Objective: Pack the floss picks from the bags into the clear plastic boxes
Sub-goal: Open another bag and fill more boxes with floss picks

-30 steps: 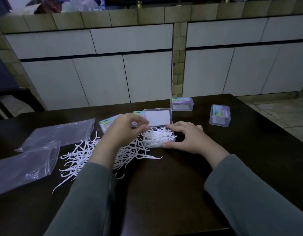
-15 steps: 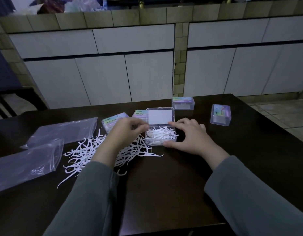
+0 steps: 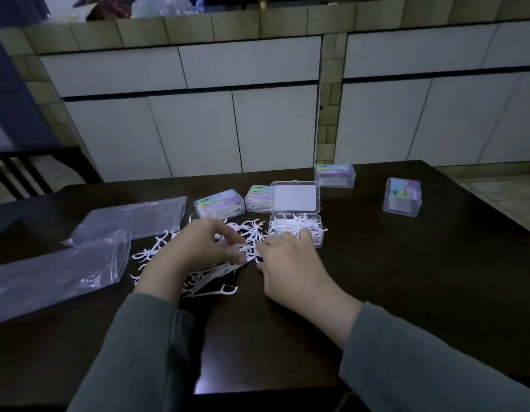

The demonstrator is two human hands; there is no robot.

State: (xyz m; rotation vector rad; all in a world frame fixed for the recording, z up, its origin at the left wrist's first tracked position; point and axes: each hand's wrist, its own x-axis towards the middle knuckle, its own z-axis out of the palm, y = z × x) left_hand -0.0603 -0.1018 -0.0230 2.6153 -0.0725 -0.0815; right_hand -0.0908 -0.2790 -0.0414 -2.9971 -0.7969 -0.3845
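Dark table [image 3: 406,292]. Two clear bags [image 3: 58,272] flat at left. Loose floss picks [image 3: 204,278] heaped centre. Open clear box [image 3: 296,230], lid up, full of picks, right of heap. Four closed boxes [image 3: 402,197] beyond; labels pastel, print unreadable. Left hand [image 3: 198,251] and right hand [image 3: 287,263] close together, both pinching picks from heap.

You had bare dark table [image 3: 406,278] to the right of the open box [image 3: 296,231], with only one shut box [image 3: 402,197] far back there. On the left, two flat bags [image 3: 79,254] and the heap of floss picks [image 3: 228,257] blocked the way. Three more shut boxes [image 3: 219,207] crowded behind the open box.
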